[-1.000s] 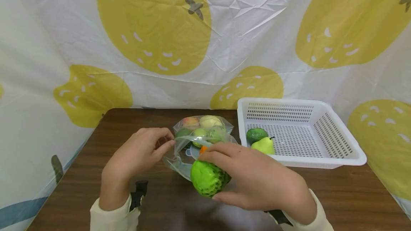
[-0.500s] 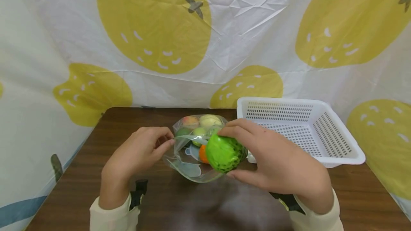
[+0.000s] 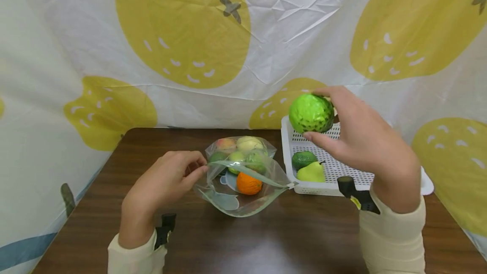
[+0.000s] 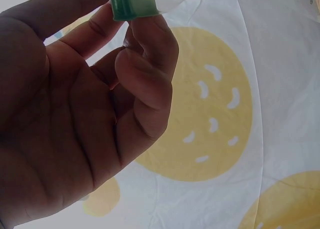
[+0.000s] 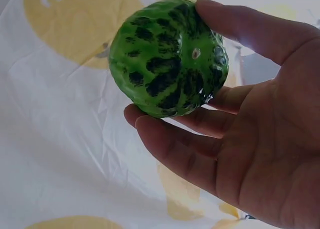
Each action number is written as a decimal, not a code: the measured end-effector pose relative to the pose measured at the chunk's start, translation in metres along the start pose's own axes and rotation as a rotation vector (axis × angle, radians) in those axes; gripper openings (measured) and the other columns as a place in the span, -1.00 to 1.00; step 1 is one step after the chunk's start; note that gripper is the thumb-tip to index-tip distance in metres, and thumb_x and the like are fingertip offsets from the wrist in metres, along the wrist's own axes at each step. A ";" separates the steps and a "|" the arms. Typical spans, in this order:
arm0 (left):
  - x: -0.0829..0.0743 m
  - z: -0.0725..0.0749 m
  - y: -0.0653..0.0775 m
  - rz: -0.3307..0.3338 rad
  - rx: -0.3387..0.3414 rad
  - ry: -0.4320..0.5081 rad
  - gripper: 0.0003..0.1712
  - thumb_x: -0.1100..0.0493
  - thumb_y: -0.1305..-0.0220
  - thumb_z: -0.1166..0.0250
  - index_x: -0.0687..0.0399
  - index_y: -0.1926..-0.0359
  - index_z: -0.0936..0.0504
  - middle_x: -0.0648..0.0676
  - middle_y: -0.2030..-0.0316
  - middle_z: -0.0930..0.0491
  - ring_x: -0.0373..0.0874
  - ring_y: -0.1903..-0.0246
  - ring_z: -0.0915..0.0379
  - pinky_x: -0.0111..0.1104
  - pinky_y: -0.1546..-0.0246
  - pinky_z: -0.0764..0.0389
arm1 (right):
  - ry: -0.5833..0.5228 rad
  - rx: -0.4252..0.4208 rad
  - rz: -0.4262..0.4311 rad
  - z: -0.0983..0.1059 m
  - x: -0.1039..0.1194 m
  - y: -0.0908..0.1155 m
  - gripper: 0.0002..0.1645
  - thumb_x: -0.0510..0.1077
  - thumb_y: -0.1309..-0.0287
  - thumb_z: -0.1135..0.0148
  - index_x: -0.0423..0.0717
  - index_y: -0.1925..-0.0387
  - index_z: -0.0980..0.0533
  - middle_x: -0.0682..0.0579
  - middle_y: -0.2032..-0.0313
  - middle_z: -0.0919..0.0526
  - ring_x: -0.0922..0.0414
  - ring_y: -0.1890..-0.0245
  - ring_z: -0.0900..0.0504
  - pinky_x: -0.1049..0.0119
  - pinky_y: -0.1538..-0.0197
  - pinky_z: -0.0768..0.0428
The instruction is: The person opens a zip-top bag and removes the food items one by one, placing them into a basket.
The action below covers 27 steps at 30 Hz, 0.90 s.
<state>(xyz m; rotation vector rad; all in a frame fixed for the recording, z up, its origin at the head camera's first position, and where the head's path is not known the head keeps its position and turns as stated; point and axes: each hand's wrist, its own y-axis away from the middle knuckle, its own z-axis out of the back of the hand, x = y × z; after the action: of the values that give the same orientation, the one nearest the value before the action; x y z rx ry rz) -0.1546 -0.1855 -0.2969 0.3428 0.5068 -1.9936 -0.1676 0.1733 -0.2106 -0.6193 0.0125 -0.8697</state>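
Note:
My right hand [image 3: 365,138] holds a bumpy green custard apple [image 3: 310,113] in the air, over the left back part of the white basket. In the right wrist view, thumb and fingers grip the custard apple [image 5: 150,64], whose skin has dark patches. My left hand [image 3: 163,181] pinches the left edge of a clear zip bag [image 3: 224,202] on the table. In the left wrist view the bag's green edge [image 4: 132,4] shows at the fingertips. Inside the bag, an orange [image 3: 249,184] lies near its gaping mouth, with several green, yellow and reddish fruits behind.
The white plastic basket [image 3: 427,186] stands on the right of the brown wooden table [image 3: 258,240]. In its left side lie a green pear [image 3: 312,172] and a dark green bumpy fruit [image 3: 303,160]. A cloth with a yellow fruit print [image 3: 182,33] hangs behind the table.
My right hand has carried the custard apple from the bag's mouth up and right, above the basket. The orange in the bag now shows fully. My left hand has stayed at the bag's edge.

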 end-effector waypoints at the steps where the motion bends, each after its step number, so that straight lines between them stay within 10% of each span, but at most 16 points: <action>1: 0.000 0.000 0.000 0.002 0.002 0.000 -0.92 0.15 -0.42 -0.27 -0.02 0.23 -0.70 -0.13 0.48 -0.61 -0.29 0.50 -0.43 -0.36 0.38 -0.50 | 0.004 0.007 -0.016 0.001 -0.003 -0.003 -0.20 -0.15 -0.08 -0.50 -0.24 -0.30 -0.33 -0.14 -0.07 -0.53 -0.03 0.03 -0.54 0.00 -0.04 -0.51; 27: -0.001 0.003 0.002 0.013 0.010 0.001 -0.91 0.15 -0.42 -0.27 -0.04 0.23 -0.70 -0.13 0.47 -0.61 -0.27 0.49 -0.43 -0.35 0.37 -0.50 | 0.142 0.466 -0.182 -0.066 -0.112 -0.066 -0.26 -0.11 -0.06 -0.49 -0.33 -0.19 -0.37 -0.23 0.01 -0.53 -0.08 0.07 -0.51 0.01 -0.01 -0.53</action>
<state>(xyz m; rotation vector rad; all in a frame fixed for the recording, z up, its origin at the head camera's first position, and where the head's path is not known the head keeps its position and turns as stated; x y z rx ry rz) -0.1526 -0.1868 -0.2938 0.3529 0.4942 -1.9844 -0.3048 0.1881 -0.2576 -0.1222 -0.1170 -1.0490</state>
